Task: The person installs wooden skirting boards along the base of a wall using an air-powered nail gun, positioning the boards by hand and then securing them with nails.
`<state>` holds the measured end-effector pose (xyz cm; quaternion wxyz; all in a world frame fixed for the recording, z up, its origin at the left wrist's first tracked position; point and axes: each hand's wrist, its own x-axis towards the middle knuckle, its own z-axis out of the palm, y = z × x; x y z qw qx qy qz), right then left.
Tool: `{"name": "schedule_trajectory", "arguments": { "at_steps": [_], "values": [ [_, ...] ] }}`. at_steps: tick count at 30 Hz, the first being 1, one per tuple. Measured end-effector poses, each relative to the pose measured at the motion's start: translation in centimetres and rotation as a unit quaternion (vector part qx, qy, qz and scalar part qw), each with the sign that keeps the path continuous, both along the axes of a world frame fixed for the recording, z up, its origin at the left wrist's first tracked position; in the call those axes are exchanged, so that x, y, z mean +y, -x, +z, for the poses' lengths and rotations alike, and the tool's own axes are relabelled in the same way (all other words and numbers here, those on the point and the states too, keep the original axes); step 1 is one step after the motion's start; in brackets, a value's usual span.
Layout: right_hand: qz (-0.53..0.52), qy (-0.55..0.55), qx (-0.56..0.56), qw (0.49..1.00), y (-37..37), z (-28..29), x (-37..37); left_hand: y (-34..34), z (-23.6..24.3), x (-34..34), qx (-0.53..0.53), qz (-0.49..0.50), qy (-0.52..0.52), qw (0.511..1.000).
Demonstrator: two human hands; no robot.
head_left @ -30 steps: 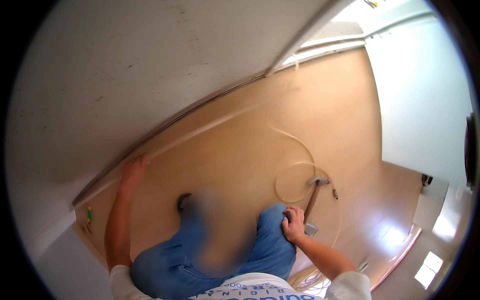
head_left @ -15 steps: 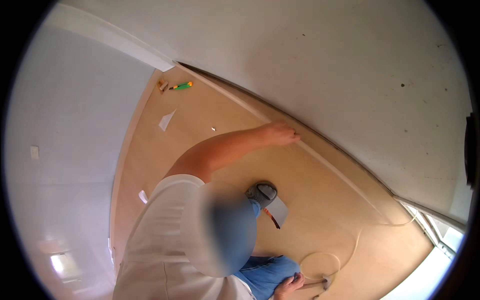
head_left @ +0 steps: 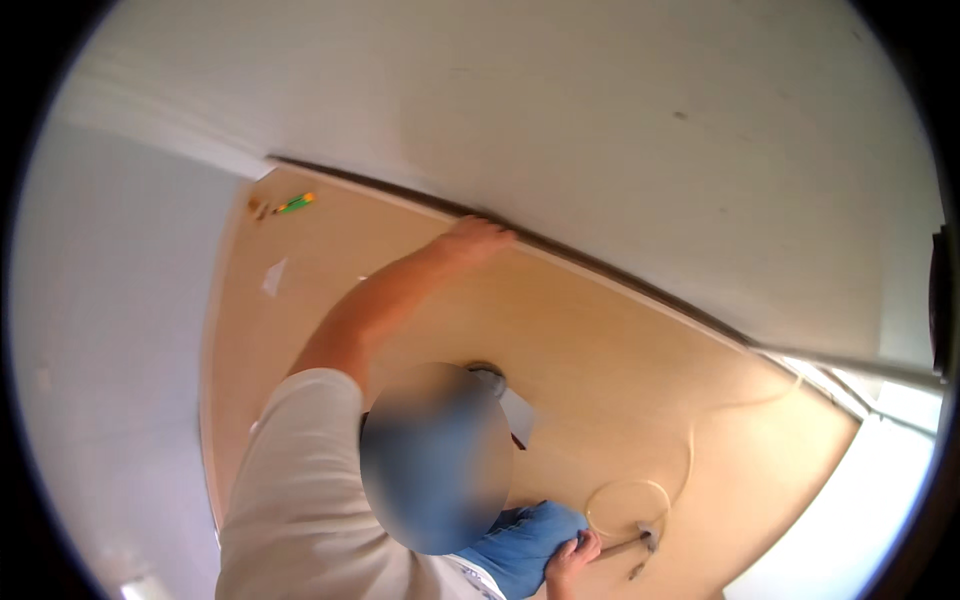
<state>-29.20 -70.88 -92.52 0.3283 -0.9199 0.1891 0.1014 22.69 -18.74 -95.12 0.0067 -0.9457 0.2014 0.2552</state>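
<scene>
A long, thin wood-coloured skirting strip (head_left: 600,270) runs along the foot of the pale wall. My left hand (head_left: 478,238) reaches out with its fingers bent over the strip's upper edge, near the dark gap at the wall. Low in the picture, beside my knee in blue jeans, my right hand (head_left: 572,558) is closed around the wooden handle of a hammer (head_left: 648,537). The hammer's grey head points away to the right, over the floor. The round blurred patch hides the middle of my body.
A pale yellow hose (head_left: 690,450) lies looped around near the hammer. By the far left corner are a green and yellow utility knife (head_left: 295,204) and small brown scraps (head_left: 259,208). A white scrap (head_left: 274,277) lies nearer. A grey-white sheet (head_left: 516,416) lies beside my shoe (head_left: 487,377).
My left hand has pushed the strip toward the wall, narrowing the wide space behind it. The view has shifted a little. My right hand stays by my knee with the hammer.
</scene>
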Motion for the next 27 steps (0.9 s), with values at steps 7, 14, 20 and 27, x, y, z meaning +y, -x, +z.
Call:
{"name": "schedule_trajectory", "arguments": {
  "at_steps": [7, 14, 20, 27],
  "values": [
    [-0.018, -0.011, 0.003, 1.0, -0.4, 0.0, 0.1, -1.5, 0.2, -2.1, -0.038, -0.073, 0.006, 0.997],
    [-0.004, -0.006, 0.015, 1.0, 0.6, 0.1, 1.8, -0.8, 0.9, 0.8, -0.041, -0.023, 0.011, 0.999],
    [-0.167, -0.12, -0.052, 0.977, 1.4, 0.1, 3.7, -4.0, -4.2, -2.3, -0.096, 0.067, 0.174, 0.978],
    [-0.059, 0.025, 0.032, 0.997, -3.2, 4.2, 0.8, 0.7, -2.8, 0.7, -0.153, 0.022, 0.016, 0.988]
  ]
}}
